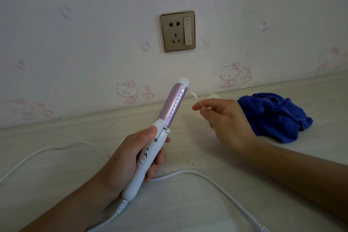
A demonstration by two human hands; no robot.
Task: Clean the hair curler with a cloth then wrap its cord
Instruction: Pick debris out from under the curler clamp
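Head: left hand grips smooth cylindrical curler, right hand pinches swab.

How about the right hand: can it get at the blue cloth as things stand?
Probably yes. The blue cloth lies on the surface right beside the right hand, with nothing between them. The hand pinches a thin swab-like stick, though, so it would likely need to set that down first.
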